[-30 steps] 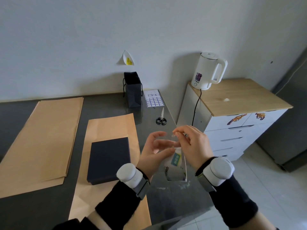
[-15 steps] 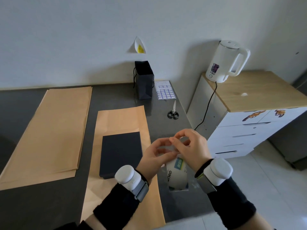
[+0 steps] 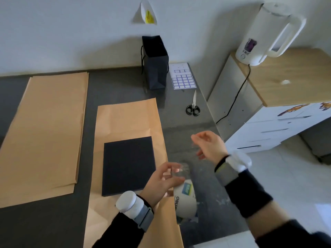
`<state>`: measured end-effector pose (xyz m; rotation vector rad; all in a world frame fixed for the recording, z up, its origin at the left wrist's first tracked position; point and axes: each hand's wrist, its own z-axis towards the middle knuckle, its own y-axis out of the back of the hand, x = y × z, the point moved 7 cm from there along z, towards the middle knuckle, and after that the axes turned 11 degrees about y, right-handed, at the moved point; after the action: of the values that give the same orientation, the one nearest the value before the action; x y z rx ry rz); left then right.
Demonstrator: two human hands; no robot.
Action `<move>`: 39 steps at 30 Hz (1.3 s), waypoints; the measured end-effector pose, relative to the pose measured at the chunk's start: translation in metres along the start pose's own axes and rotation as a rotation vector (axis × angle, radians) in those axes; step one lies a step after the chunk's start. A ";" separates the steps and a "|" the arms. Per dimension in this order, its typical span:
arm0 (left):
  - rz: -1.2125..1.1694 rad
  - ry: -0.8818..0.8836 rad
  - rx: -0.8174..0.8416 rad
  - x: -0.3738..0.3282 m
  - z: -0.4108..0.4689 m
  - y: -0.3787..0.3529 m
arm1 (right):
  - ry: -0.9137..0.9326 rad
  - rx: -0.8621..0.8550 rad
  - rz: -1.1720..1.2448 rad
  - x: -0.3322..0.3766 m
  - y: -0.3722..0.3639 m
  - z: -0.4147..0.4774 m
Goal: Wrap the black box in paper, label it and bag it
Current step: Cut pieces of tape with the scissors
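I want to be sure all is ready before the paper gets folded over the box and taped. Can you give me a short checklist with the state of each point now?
1. Black box lies flat on the kraft paper sheet: ok.
2. Paper shows on all four sides of the box: ok, but the margin on its left is narrow.
3. Tape roll within reach: ok, at the left hand.
4. A strip of tape is pulled free: cannot tell; the right hand is blurred and clear tape would hardly show.
5. Scissors, label sheet and black bag are on the table: ok.
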<state>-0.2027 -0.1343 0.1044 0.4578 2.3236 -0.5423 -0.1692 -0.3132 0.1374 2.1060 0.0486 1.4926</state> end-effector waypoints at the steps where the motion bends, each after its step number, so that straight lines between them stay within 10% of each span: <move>1: -0.020 0.011 -0.013 0.000 0.004 0.001 | -0.028 0.025 -0.060 -0.006 -0.001 0.021; 16: -0.115 -0.002 -0.140 -0.011 0.078 -0.003 | -0.035 0.210 -0.809 -0.031 -0.013 0.218; 39: 0.054 -0.087 0.062 -0.007 0.022 -0.026 | 0.004 0.542 -1.103 -0.072 -0.006 0.033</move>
<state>-0.1979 -0.1689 0.1015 0.5145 2.2099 -0.5975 -0.1661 -0.3454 0.0647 1.8461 1.4823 0.8114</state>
